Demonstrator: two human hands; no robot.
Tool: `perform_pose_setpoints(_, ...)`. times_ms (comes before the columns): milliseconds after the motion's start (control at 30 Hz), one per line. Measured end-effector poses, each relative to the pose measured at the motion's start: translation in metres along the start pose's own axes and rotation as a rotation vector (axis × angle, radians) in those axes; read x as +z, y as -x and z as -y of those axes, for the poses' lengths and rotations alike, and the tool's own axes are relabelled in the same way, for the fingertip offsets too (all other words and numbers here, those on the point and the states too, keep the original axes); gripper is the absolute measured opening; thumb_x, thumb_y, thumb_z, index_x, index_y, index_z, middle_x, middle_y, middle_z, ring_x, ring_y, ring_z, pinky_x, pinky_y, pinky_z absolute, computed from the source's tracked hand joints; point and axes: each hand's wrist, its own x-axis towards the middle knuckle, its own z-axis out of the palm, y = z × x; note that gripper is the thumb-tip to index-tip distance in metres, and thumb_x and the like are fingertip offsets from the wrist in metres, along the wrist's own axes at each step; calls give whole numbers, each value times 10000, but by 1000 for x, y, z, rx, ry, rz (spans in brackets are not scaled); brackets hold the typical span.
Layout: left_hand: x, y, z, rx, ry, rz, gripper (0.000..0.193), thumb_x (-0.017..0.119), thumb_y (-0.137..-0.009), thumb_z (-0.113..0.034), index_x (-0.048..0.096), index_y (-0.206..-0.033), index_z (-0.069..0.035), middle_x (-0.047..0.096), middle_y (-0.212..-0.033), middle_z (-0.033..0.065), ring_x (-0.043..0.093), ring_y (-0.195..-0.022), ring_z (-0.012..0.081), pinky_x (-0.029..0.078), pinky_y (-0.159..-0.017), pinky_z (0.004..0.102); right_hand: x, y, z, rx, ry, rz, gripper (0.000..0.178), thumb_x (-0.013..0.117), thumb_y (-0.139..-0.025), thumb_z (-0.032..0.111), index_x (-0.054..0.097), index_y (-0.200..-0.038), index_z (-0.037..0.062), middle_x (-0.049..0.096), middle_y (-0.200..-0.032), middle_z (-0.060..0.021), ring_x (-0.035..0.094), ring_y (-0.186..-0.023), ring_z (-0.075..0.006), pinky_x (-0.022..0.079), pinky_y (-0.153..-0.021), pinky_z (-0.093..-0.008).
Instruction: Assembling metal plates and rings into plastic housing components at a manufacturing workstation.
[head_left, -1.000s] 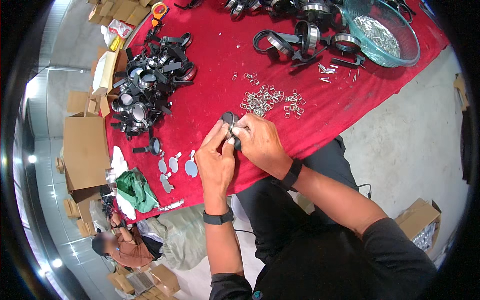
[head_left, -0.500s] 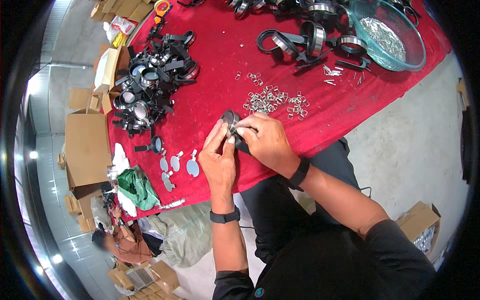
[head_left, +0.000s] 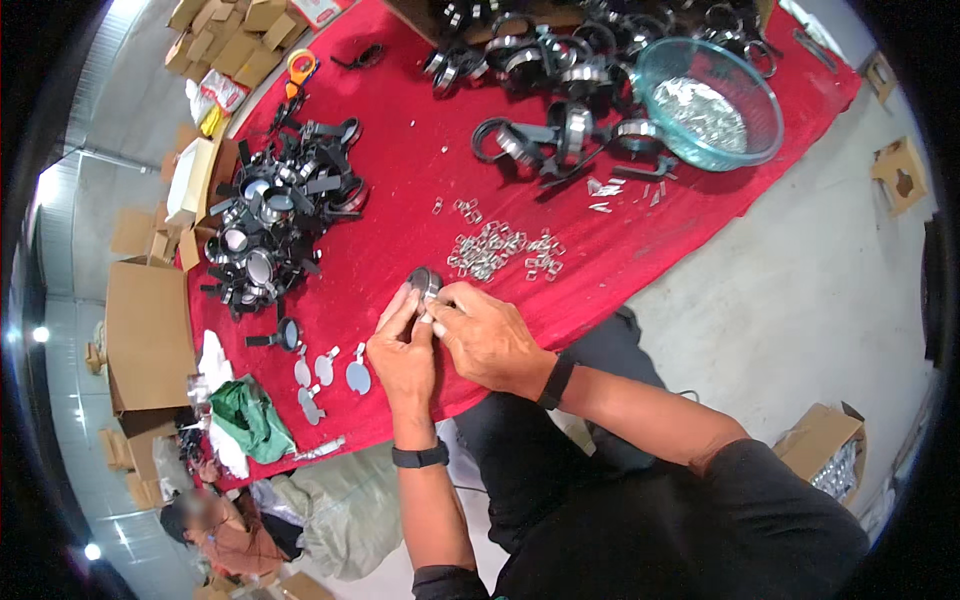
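Since the earlier frame the whole view has swung, so the table stuff sits lower and further left, and more of a box at the table's back edge has come into sight. The hands have stayed on the same piece.

From the left: a big cardboard box (head_left: pixel 150 335) is parked beside the table, with a green bag (head_left: pixel 250 420) dumped at the table's edge. Next, a messy pile of black bands with metal rings (head_left: pixel 262 270) is heaped up, probably to keep the middle free. A few flat discs with tabs (head_left: pixel 358 377) are laid out near the left hand (head_left: pixel 402 345), likely for easy grabbing.

The round metal case (head_left: pixel 424 283) is held over the near part of the red cloth (head_left: pixel 400 160), tilted up. It's gripped by the left thumb and fingers from the left, seemingly to keep it steady. Its near right edge is pinched by the right hand (head_left: pixel 490 335), thumb against fingertips; whether some tiny part is trapped there too can't be told.

Just beyond, small metal loops (head_left: pixel 485 250) are spread out, then loose pins (head_left: pixel 600 187), and a clear teal bowl (head_left: pixel 755 90) is used for more metal bits, presumably so they don't roll off.
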Motion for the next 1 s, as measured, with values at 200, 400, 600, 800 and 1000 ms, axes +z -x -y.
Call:
perform_pose_setpoints(200, -3, -1, 7, 0, 86, -18, 380, 766, -924, 9, 785, -1301, 54, 717, -1443, 268, 716, -1317, 319, 549, -1145, 389, -94, -31, -7, -58, 421, -131, 225, 689, -897, 31, 778, -1103, 26, 760, -1071, -187, 728, -1044, -382, 612, -934, -478)
perform_pose_setpoints(400, -4, -3, 12, 104, 38, 3, 393, 763, -915, -96, 790, -1278, 53, 734, -1414, 268, 739, -1286, 348, 554, -1123, 390, -223, -45, -69, -132, 1062, 29, 121, 673, -871, 77, 754, -961, 64, 701, -873, -152, 674, -957, -373, 554, -823, -493)
perform_pose_setpoints(600, -17, 9, 0, 118, -13, 137, 805, 978, -710, -158, 701, -1440, 35, 647, -1555, 225, 680, -1376, 320, 525, -1195, 403, -231, -53, -68, -160, 1120, 160, 51, 680, -860, 84, 725, -866, 62, 703, -857, -162, 649, -884, -384, 529, -787, -517)
perform_pose_setpoints(800, -11, 14, 5, 155, 17, 50, 726, 986, -719, -179, 731, -1369, 22, 690, -1482, 205, 690, -1340, 328, 531, -1181, 416, -91, -46, 17, 147, 409, 276, 188, 735, -934, 133, 766, -1089, 31, 780, -984, -246, 767, -965, -447, 597, -890, -567)
perform_pose_setpoints(1000, -8, 16, 3, 175, -6, -3, 613, 956, -734, -165, 759, -1291, 0, 704, -1430, 235, 679, -1345, 380, 531, -1172, 446, -8, -47, 16, 42, 534, 267, 160, 726, -905, 96, 736, -1035, 2, 767, -958, -278, 755, -938, -474, 585, -849, -577)
